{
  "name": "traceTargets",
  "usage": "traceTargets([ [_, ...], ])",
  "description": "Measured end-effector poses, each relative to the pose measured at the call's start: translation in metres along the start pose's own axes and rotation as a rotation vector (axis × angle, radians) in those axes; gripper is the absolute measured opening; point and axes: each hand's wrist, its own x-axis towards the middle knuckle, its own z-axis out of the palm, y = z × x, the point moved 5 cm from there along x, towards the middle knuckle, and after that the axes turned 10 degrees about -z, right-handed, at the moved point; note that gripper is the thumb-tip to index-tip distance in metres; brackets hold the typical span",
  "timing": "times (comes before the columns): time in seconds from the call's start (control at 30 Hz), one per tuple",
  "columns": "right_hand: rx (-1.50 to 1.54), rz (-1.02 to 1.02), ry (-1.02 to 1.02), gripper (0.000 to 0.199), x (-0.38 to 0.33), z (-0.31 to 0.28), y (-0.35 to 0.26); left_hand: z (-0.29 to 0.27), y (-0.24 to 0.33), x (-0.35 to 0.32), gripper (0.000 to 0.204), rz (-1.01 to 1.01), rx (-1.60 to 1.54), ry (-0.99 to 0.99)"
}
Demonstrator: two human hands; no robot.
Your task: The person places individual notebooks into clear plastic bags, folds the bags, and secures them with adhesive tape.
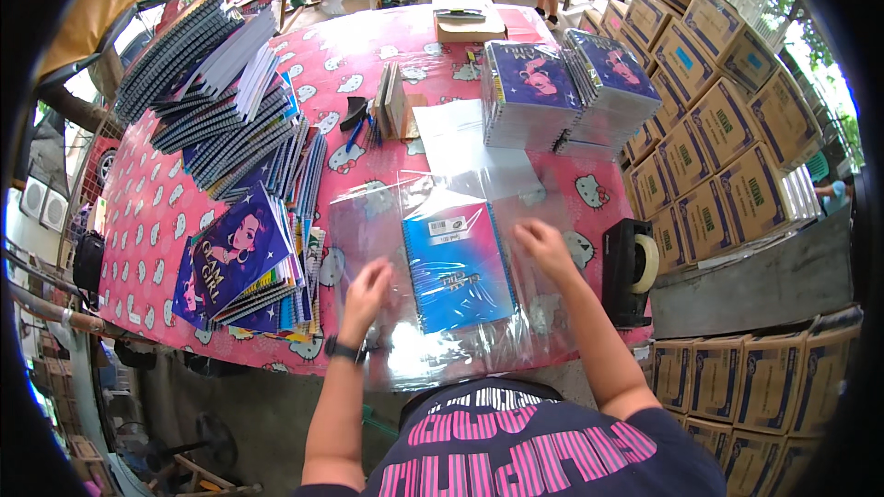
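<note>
While the blue spiral-bound notebook (458,264) lies between your hands inside its clear plastic sleeve (442,350), long axis pointing away from you, your left hand (366,287) and right hand (543,248) press flat, fingers spread, equally near.

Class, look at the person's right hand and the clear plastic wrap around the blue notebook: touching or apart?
Touching. The head view shows the right hand resting its fingers flat on the clear plastic wrap beside the blue notebook, with no gap.
</note>
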Motion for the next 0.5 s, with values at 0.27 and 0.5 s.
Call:
traceTargets([
  [0.27,0.194,0.034,-0.018,0.046,0.095,0.054,0.032,0.026,0.030,0.110,0.051,0.311,-0.108,0.119],
  [0.5,0.151,0.178,0.005,0.029,0.097,0.053,0.043,0.042,0.028,0.108,0.044,0.114,0.210,-0.107],
])
